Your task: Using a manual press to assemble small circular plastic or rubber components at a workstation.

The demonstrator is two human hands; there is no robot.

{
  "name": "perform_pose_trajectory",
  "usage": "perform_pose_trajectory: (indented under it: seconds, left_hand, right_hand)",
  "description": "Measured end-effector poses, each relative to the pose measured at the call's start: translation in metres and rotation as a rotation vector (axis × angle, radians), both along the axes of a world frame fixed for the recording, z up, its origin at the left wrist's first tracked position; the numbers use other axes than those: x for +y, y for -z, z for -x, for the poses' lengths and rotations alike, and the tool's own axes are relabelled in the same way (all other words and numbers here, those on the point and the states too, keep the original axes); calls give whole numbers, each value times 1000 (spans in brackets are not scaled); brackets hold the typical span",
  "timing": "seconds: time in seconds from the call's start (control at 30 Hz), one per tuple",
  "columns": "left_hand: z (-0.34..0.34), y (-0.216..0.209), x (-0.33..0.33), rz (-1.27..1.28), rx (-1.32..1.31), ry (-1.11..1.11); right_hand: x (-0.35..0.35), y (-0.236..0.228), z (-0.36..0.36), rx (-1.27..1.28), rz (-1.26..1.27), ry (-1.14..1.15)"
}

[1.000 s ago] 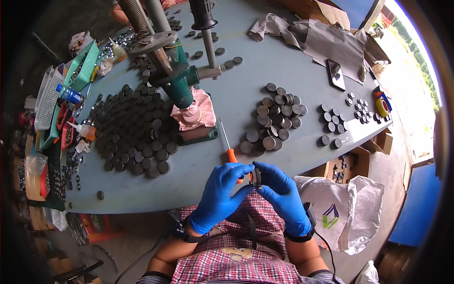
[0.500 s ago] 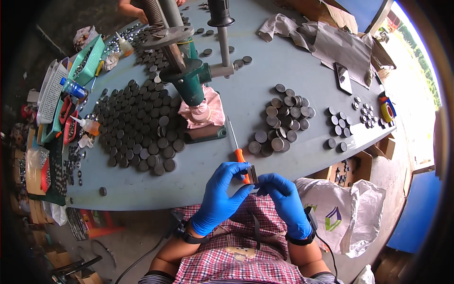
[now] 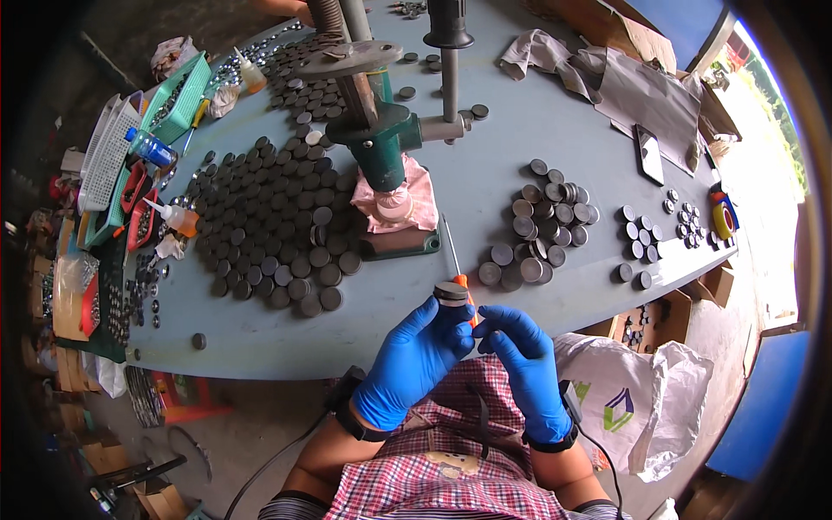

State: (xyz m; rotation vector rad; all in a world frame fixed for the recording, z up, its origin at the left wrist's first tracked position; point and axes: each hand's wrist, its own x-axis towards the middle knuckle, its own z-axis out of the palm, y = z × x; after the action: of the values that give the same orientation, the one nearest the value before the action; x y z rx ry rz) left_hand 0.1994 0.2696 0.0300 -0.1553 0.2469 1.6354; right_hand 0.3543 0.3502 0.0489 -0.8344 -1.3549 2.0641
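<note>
At the near edge of the blue-grey tabletop [image 3: 251, 351], the blue-gloved left hand [image 3: 414, 360] holds a dark round disc with a paler side band [image 3: 451, 293] pinched between thumb and fingers, raised in front of the screwdriver with an orange handle [image 3: 463, 282]. Just beside it, the blue-gloved right hand [image 3: 522, 351] has its fingers bent inward, their tips near the left hand's, and whether they grip anything cannot be told. Beyond the hands, a green metal hand press [image 3: 381, 143] stands between a broad spread of black round discs [image 3: 269, 208] and a smaller heap of similar grey-black discs [image 3: 546, 217].
</note>
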Motion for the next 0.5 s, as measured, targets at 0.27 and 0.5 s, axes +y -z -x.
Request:
perform_pose_trajectory:
  seconds: [0.27, 0.5]
  left_hand:
    - [3, 8, -4, -49, 10, 12]
    - [-1, 1, -1, 189, 1241, -187]
  right_hand:
    - [-2, 2, 5, -8, 6, 4]
    - [12, 4, 29, 132, 193, -24]
